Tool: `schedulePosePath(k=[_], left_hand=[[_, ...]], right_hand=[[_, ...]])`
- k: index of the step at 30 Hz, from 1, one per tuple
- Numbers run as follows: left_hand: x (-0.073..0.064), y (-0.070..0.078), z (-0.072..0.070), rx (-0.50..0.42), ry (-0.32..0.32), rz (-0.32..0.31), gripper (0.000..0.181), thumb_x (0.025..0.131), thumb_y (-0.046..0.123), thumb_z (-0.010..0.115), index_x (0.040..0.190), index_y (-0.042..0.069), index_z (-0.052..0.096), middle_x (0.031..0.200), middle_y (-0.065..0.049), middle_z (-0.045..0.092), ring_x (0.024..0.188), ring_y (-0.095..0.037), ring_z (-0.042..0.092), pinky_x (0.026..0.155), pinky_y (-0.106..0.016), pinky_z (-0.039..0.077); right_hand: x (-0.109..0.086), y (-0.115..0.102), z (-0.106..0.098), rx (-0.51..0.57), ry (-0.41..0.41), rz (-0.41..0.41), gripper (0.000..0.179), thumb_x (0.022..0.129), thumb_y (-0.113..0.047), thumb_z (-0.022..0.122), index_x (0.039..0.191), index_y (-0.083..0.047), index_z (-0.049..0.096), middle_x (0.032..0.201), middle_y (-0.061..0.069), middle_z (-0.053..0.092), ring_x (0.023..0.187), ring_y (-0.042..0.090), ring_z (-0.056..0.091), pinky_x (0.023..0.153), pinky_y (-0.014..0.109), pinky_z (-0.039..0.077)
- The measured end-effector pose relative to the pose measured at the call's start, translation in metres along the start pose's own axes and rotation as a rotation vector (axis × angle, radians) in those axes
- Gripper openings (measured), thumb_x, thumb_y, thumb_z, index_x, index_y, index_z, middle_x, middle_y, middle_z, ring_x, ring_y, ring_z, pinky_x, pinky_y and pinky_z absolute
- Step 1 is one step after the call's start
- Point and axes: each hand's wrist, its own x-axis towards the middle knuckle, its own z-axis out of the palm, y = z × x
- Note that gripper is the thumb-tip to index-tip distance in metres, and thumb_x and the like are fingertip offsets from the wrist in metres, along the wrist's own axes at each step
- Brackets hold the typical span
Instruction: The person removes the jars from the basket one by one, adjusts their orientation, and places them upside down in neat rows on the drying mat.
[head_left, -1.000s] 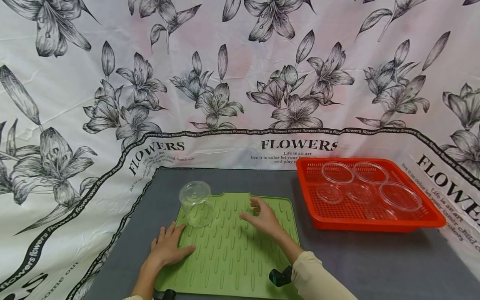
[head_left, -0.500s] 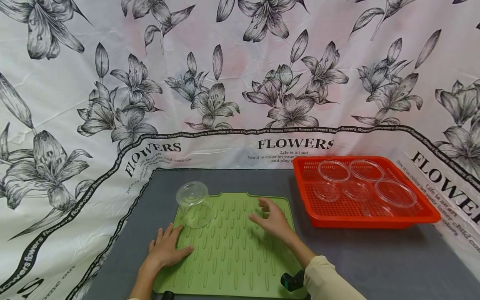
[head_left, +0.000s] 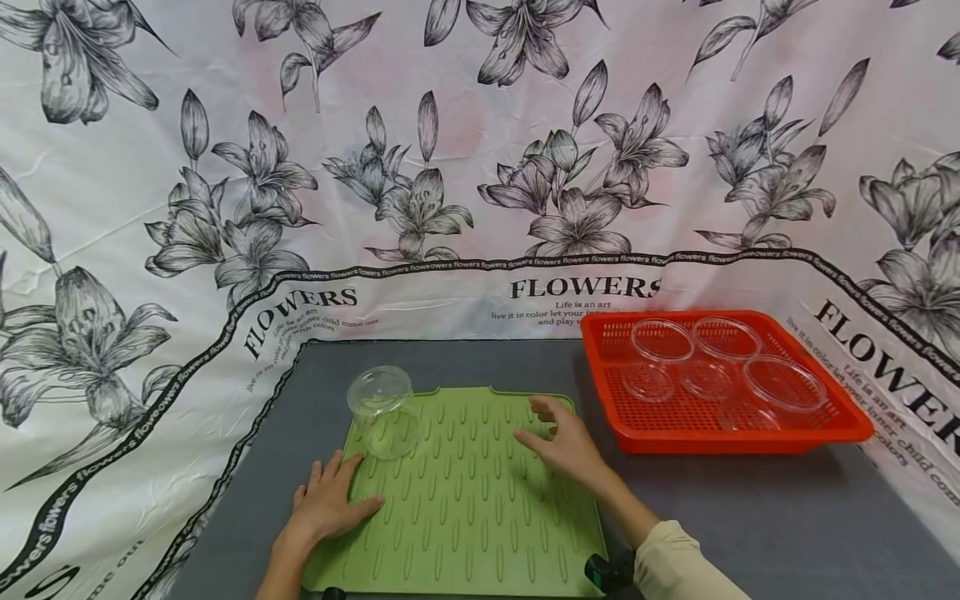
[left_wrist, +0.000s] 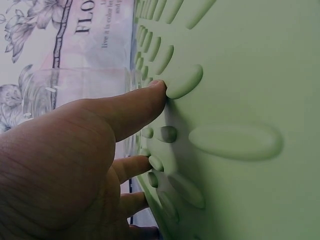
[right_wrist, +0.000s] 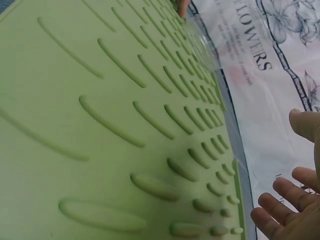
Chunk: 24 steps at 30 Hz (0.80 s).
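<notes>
A green ridged drying mat [head_left: 465, 533] lies on the grey table. On its far left corner stands a clear plastic cup [head_left: 384, 417]. My left hand [head_left: 326, 504] rests on the mat's left edge with fingers spread, just nearer me than the cup. In the left wrist view, the thumb and fingertips of the left hand [left_wrist: 75, 150] touch the mat's ridged surface. My right hand [head_left: 562, 437] hovers over the mat's right side, fingers loosely bent and holding nothing. The right wrist view shows the right hand [right_wrist: 295, 205] with its fingers apart, away from the mat.
At the right stands a red plastic basket [head_left: 626, 437] with several clear plastic cups inside, such as the one at its right [head_left: 783, 383]. A white cloth with printed flowers [head_left: 450, 321] hangs behind the table [head_left: 705, 508] and along its left side.
My right hand has moved to the right over the mat, towards the basket. My left hand stays on the mat's left edge, and the cup remains standing beside it. The head view has shifted slightly.
</notes>
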Motion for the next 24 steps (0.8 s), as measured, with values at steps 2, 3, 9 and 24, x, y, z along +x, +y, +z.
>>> schedulePosePath(k=[2, 3, 9, 24], left_hand=[[0.000, 0.000, 0.000, -0.001, -0.001, 0.001, 0.093, 0.089, 0.062, 0.069, 0.158, 0.008, 0.036, 0.166, -0.032, 0.014, 0.149, -0.064, 0.004, 0.109, -0.085, 0.012], [0.001, -0.002, 0.001, -0.003, 0.000, 0.001, 0.093, 0.089, 0.062, 0.068, 0.158, 0.009, 0.035, 0.166, -0.031, 0.014, 0.149, -0.063, 0.003, 0.109, -0.085, 0.012], [0.005, -0.011, 0.005, -0.018, 0.005, 0.009, 0.100, 0.085, 0.071, 0.066, 0.158, 0.010, 0.035, 0.167, -0.030, 0.014, 0.149, -0.063, 0.002, 0.109, -0.086, 0.009], [0.009, -0.014, 0.008, -0.012, 0.017, 0.011, 0.103, 0.082, 0.075, 0.066, 0.158, 0.011, 0.037, 0.167, -0.030, 0.015, 0.149, -0.062, 0.002, 0.108, -0.086, 0.010]], right_hand=[[-0.002, -0.001, -0.005, -0.008, -0.005, -0.012, 0.064, 0.091, -0.025, 0.079, 0.145, -0.004, 0.052, 0.140, 0.022, 0.060, 0.129, 0.040, 0.057, 0.104, 0.056, 0.050], [-0.003, -0.001, -0.007, -0.009, -0.007, -0.018, 0.064, 0.091, -0.025, 0.079, 0.145, -0.004, 0.052, 0.140, 0.022, 0.060, 0.129, 0.040, 0.057, 0.104, 0.057, 0.050], [-0.005, -0.004, -0.019, -0.005, 0.041, -0.036, 0.063, 0.092, -0.024, 0.078, 0.145, -0.003, 0.051, 0.139, 0.019, 0.060, 0.128, 0.039, 0.058, 0.104, 0.057, 0.050], [-0.011, -0.016, -0.054, 0.167, 0.131, -0.067, 0.059, 0.097, -0.020, 0.071, 0.147, -0.003, 0.045, 0.142, 0.020, 0.057, 0.130, 0.038, 0.058, 0.104, 0.033, 0.053]])
